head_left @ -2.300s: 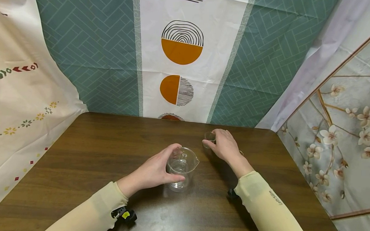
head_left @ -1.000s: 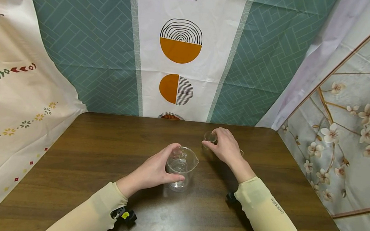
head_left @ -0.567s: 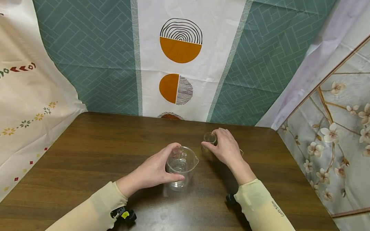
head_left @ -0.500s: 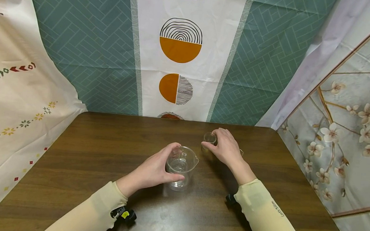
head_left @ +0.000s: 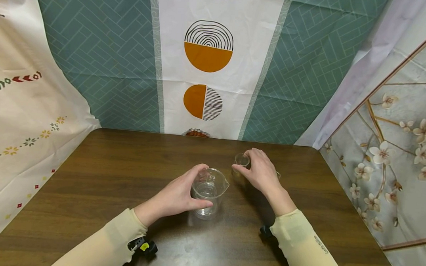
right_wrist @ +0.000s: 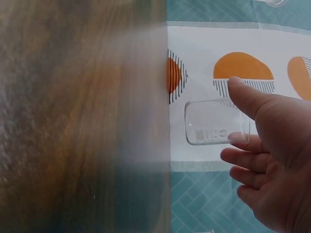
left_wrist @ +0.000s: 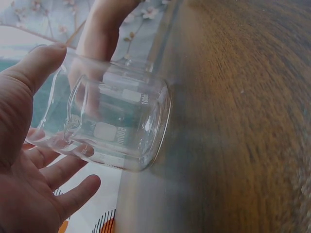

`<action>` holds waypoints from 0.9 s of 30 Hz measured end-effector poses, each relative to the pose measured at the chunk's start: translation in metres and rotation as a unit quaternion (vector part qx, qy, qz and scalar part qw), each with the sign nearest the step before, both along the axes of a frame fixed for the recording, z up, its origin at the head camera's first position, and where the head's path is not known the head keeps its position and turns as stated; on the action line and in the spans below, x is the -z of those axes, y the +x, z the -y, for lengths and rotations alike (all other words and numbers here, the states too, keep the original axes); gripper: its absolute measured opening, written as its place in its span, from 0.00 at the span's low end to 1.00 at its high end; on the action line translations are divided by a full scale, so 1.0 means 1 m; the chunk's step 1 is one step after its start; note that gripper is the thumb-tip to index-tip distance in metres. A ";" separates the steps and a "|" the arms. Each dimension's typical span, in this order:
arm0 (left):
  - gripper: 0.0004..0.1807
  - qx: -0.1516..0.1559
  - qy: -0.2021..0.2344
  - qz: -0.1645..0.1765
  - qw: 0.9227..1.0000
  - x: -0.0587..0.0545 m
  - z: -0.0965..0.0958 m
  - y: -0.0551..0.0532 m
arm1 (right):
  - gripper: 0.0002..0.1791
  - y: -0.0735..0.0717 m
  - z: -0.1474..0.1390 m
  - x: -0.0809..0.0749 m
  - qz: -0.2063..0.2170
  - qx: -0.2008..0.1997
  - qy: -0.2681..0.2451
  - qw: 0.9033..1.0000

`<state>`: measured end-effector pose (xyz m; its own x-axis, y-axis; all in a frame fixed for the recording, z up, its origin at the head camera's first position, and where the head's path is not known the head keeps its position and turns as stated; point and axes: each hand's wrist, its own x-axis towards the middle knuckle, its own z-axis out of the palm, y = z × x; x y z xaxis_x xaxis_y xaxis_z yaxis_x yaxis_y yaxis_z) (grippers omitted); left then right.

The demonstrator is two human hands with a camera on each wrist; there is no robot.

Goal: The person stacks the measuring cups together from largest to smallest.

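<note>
My left hand [head_left: 176, 193] grips a large clear glass beaker [head_left: 215, 202] from its left side, thumb in front and fingers behind. The beaker stands upright on the brown table [head_left: 126, 165]. In the left wrist view a smaller glass beaker [left_wrist: 80, 104] appears nested inside the large one [left_wrist: 150, 160]. Farther back and to the right, my right hand [head_left: 259, 168] pinches a small glass beaker [head_left: 242, 161] between thumb and forefinger. In the right wrist view that small beaker [right_wrist: 209, 121] looks raised off the table, and the other fingers are spread loosely below the forefinger.
A bit of glass rim [head_left: 278, 175] shows behind my right wrist; the rest of it is hidden. Patterned cloth [head_left: 123, 65] hangs along the table's far edge. A cream cloth [head_left: 32, 101] borders the left, a flowered one [head_left: 404, 157] the right.
The small beaker in my right hand sits a touch lower in the head view, its rim tipped slightly more toward me. The left hand and large beaker stay put.
</note>
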<state>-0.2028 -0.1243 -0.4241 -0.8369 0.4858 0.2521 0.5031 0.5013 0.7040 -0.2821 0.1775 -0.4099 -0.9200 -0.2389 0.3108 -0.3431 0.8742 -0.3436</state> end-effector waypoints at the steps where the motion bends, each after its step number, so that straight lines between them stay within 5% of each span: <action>1: 0.54 0.000 0.000 0.000 1.000 0.000 0.000 0.000 | 0.34 0.001 0.000 -0.001 0.001 0.000 -0.002 1.000; 27: 0.53 -0.005 -0.006 -0.004 1.000 -0.001 0.000 0.001 | 0.36 0.030 0.011 -0.028 0.010 -0.016 -0.012 1.000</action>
<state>-0.2013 -0.1241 -0.4229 -0.8396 0.4803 0.2539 0.5040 0.5144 0.6938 -0.2518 0.1670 -0.3823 -0.9181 -0.2603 0.2988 -0.3632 0.8542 -0.3720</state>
